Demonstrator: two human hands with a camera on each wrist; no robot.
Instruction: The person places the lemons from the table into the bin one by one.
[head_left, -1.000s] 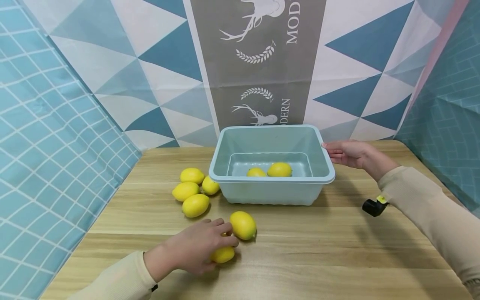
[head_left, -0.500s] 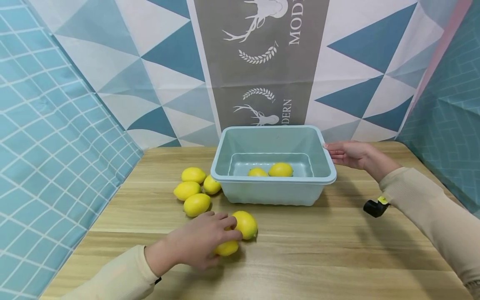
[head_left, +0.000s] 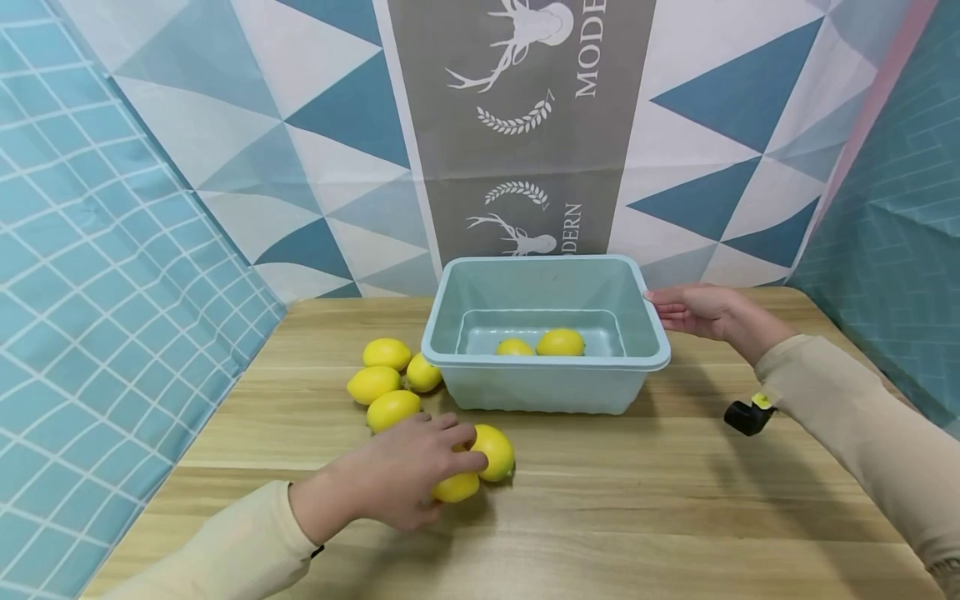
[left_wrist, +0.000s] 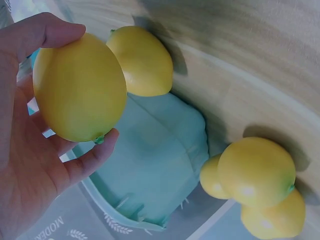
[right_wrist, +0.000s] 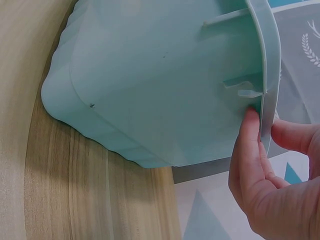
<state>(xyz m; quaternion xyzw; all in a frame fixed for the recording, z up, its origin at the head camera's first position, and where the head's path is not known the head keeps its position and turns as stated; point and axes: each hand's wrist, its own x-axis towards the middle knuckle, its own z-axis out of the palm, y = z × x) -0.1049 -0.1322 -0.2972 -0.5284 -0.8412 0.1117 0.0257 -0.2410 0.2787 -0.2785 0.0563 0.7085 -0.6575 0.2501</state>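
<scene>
1. Held lemon [head_left: 456, 487] shifted slightly toward the bin [head_left: 540, 388] since a second ago.
2. Sits between thumb and fingers of left hand [head_left: 401, 471], gripped, in front of bin.
3. Plump, yellow, green stem tip.
4. Loose lemon [head_left: 493, 452] just beyond, on tabletop [head_left: 637, 508]; four lemons [head_left: 373, 385] clustered left of bin, two lemons [head_left: 561, 342] inside.
5. Right hand [head_left: 697, 311] pinches bin's rim [right_wrist: 272, 55].

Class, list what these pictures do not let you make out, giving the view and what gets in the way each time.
- Head view: the lower part of the left lemon in the tub, hidden by its front rim.
- Head view: much of the held lemon, covered by the left hand.
- Head view: the end of the upper word, cut off by the top edge.
- Right wrist view: the tub's inside, hidden by its side wall.
</scene>
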